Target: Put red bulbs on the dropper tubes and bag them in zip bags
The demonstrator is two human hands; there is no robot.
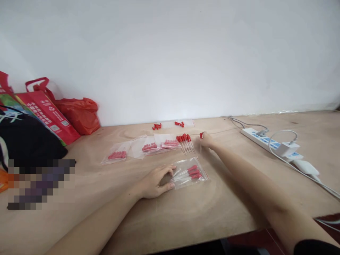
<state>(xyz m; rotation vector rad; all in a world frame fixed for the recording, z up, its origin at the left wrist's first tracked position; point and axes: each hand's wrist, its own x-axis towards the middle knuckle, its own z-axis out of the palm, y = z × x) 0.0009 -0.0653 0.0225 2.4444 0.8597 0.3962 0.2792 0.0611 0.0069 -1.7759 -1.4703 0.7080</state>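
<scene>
My left hand (159, 180) pinches the left edge of a clear zip bag (183, 184) lying on the wooden table. Inside that bag are several red-capped droppers (195, 171), their caps toward the right. Farther back, my right hand (206, 141) is closed on a red-capped dropper (201, 136), its clear tube hanging down. Just left of it, several loose red-capped droppers (184, 139) lie side by side, caps away from me. Filled clear bags (118, 154) with red caps inside lie in a partly overlapping row to the left.
Small red caps (156, 126) and a flat clear bag (167, 124) lie near the wall. A power strip (260, 139) with cables and chargers is at the right. Red bags (79, 115) and a black bag (29, 138) stand at the left.
</scene>
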